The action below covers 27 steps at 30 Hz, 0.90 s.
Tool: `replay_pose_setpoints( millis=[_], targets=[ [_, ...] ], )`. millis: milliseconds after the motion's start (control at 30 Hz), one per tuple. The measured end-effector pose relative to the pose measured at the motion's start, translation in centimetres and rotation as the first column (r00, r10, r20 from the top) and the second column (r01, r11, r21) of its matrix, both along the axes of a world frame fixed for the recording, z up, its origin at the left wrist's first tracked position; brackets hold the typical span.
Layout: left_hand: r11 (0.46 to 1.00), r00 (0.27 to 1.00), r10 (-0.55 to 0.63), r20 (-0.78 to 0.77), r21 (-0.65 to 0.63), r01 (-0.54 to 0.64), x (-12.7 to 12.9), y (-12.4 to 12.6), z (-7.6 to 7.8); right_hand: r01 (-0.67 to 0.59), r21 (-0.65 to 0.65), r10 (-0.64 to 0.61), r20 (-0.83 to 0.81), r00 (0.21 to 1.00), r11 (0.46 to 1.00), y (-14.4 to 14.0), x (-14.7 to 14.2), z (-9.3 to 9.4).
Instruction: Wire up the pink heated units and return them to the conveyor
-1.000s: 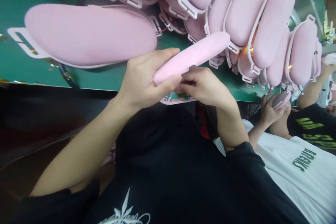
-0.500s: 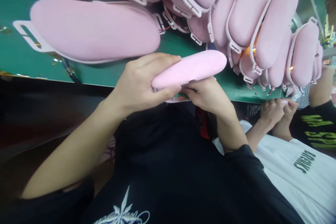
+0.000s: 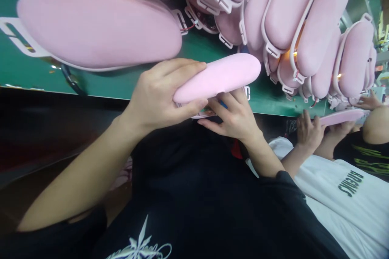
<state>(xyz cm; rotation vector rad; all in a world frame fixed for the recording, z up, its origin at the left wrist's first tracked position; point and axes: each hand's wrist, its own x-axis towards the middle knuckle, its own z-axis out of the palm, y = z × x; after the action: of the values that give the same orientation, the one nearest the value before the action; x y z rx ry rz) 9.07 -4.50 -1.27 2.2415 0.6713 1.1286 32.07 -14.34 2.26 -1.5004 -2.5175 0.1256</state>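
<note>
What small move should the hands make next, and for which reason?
Perhaps draw the right hand clear before pressing the pink cover: that hand seems to reach under its edge, where a gap shows, while the left hand grips one end.

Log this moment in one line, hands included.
left hand: grips shell | right hand: at shell's underside, contact unclear | bench: large unit at left, more units piled beyond
</note>
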Motion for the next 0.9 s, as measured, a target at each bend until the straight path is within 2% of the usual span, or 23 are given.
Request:
replay_pose_setpoints(
  millis=[133, 300, 467, 600, 700, 767, 900],
  targets=[
    [1.000, 1.000, 0.005, 0.027, -0.009, -0.004, 0.0, 0.1, -0.3, -0.026, 0.057, 0.030, -0.071, 0.997, 0.998, -0.2, 0.1, -1.5],
    [1.000, 1.000, 0.006, 0.022, -0.018, -0.005, 0.0, 0.1, -0.2, -0.064, 0.108, 0.072, -0.073, 0.995, 0.992, 0.2, -0.3, -1.9],
    [1.000, 0.999, -0.011, 0.036, -0.005, 0.011, 0.0, 0.0, -0.3, -0.039, 0.003, 0.039, -0.117, 0.992, 0.999, 0.1, -0.2, -3.2],
    [1.000, 1.000, -0.011, 0.008, 0.013, 0.011, 0.0, -0.1, -0.4, 0.022, 0.044, -0.016, -0.141, 0.990, 0.999, -0.3, -0.2, -4.3],
    [1.000, 1.000, -0.005, 0.008, 0.007, 0.005, 0.0, -0.2, -0.4, 0.052, -0.002, -0.052, -0.122, 0.991, 0.999, -0.4, -0.3, -4.5],
    [1.000, 0.999, -0.011, 0.036, -0.024, 0.012, 0.0, -0.2, -0.4, 0.051, -0.038, -0.054, -0.110, 0.992, 0.998, 0.0, -0.4, -4.3],
    [0.969, 0.979, 0.013, 0.205, -0.243, 0.038, 0.3, 0.5, -0.1, 0.082, -0.014, -0.083, -0.103, 0.991, 0.997, 1.5, -0.3, -3.1]
  ],
)
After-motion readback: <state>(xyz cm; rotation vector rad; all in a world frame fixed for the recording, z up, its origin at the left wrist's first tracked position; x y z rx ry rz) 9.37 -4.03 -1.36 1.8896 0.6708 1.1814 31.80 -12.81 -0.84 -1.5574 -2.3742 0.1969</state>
